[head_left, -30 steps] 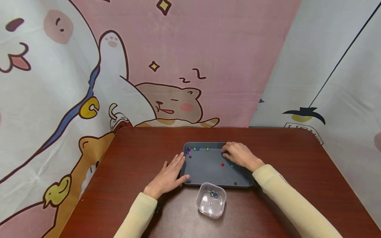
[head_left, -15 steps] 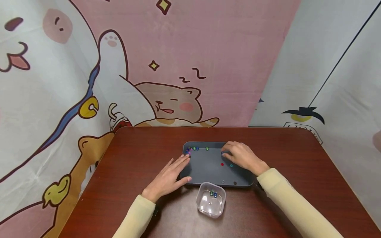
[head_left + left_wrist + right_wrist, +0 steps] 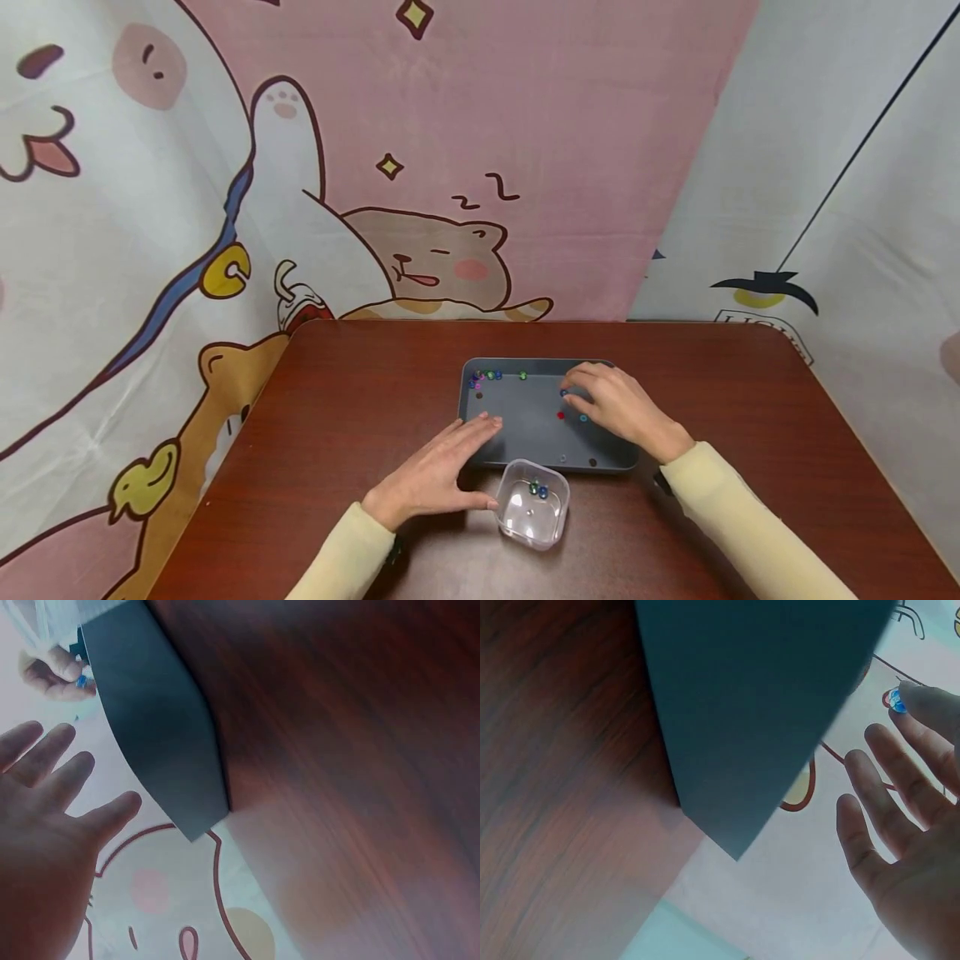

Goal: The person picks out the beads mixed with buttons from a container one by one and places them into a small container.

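Note:
My right hand pinches a small blue glass bead between thumb and index finger, over the right side of the grey tray. The bead also shows in the left wrist view. My left hand is stretched out with spread fingers, its fingertips over the tray's left part. Its thumb tip is right at the rim of the clear square plastic container. In that container lie a green bead, a blue bead and a tiny clear piece.
Several small coloured beads cluster in the tray's far left corner, with a green bead beside them. A red piece, a teal ring and a brown disc lie farther right. The brown wooden table meets a printed cloth behind.
The left hand has moved from the tray's left edge toward the container, its thumb now at the rim. The right hand has drawn slightly back and to the right, with the blue bead pinched.

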`<state>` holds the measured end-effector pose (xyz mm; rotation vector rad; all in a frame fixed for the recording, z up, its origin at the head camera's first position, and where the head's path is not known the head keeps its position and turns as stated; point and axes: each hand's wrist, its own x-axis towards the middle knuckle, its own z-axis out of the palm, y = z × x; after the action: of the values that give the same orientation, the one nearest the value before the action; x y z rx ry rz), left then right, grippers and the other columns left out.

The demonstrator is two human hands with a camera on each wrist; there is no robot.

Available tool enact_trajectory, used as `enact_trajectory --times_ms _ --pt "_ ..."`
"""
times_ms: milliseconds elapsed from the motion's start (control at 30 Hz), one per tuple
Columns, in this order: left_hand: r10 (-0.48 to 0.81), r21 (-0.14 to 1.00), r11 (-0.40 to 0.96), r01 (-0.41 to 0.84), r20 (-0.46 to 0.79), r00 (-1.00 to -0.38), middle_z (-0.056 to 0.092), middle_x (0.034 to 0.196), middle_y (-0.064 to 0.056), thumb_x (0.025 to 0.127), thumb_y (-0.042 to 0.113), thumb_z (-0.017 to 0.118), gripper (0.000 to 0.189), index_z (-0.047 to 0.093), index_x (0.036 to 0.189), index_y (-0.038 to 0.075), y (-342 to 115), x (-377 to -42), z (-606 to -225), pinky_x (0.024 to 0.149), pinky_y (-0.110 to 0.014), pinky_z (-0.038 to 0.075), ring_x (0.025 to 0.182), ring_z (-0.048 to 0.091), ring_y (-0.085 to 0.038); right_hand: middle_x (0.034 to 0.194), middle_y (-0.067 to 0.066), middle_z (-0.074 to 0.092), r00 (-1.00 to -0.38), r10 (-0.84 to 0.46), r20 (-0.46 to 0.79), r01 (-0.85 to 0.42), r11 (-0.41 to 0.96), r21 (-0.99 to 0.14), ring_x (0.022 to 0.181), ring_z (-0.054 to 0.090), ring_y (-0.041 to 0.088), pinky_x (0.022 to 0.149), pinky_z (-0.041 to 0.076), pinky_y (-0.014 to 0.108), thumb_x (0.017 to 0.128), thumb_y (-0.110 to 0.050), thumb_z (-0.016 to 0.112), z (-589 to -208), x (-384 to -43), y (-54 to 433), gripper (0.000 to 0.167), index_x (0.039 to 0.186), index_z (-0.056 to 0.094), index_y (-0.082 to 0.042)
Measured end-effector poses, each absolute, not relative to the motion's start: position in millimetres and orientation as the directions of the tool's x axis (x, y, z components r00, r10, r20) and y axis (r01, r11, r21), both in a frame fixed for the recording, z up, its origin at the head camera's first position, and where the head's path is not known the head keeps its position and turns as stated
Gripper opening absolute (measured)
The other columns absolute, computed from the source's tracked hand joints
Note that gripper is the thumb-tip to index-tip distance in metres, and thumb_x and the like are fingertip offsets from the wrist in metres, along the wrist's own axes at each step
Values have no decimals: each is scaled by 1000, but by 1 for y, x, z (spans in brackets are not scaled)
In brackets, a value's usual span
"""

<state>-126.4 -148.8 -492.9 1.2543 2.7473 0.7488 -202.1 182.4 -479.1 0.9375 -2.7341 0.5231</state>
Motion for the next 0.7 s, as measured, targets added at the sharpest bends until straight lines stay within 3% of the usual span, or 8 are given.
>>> enact_trajectory --times_ms 333,700 --pt "792 373 514 773 140 -595 39 164 0 80 67 79 103 42 158 9 -134 -117 -494 120 -57 31 155 28 -23 118 3 71 -772 -546 327 -631 724 -279 109 69 24 87 58 48 92 -21 81 -472 -185 182 19 109 79 -14" --pt "806 346 511 787 126 -579 43 162 0 79 68 80 102 46 155 8 -128 -117 -498 119 -58 32 153 33 -26 118 1 71 -729 -573 375 -676 688 -264 109 68 22 88 57 49 90 -23 83 -466 -164 180 16 105 80 -17"
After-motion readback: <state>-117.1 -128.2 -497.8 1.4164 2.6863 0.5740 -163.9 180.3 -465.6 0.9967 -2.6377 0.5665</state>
